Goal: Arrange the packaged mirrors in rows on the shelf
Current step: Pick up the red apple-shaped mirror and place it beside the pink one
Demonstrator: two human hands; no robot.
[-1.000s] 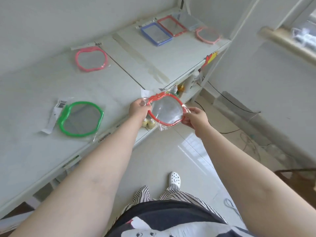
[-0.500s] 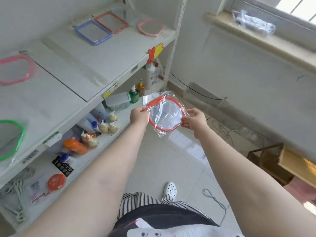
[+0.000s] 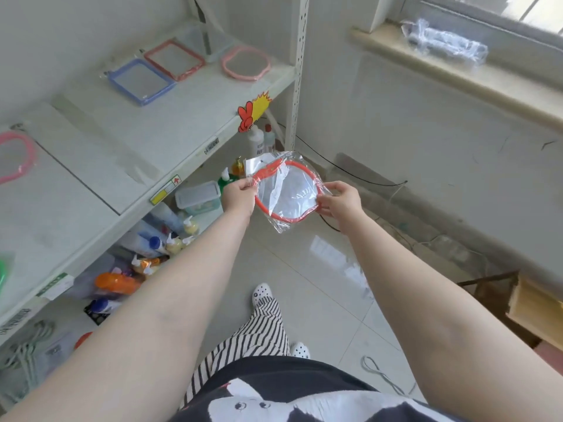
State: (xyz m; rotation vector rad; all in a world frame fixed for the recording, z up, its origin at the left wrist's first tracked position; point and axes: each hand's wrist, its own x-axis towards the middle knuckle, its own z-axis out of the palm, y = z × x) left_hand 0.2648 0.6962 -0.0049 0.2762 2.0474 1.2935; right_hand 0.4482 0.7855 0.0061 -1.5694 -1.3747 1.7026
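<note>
Both hands, left (image 3: 237,196) and right (image 3: 341,202), pinched the red mirror (image 3: 286,193) off the shelf (image 3: 189,117); several mirrors lay scattered there, rows unformed.

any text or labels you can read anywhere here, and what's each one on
No text is legible.
Shelf-edge price labels: print too blurred to read.
Yellow tag with a red arrow: no readable words.
Bottle labels: too small.
Red-framed packaged mirror held by both hands: no visible print.

Both hands — left hand (image 3: 239,194), right hand (image 3: 341,201) — pinch the red-rimmed packaged mirror (image 3: 286,191) above the floor (image 3: 320,269), beside the shelf (image 3: 182,123).
</note>
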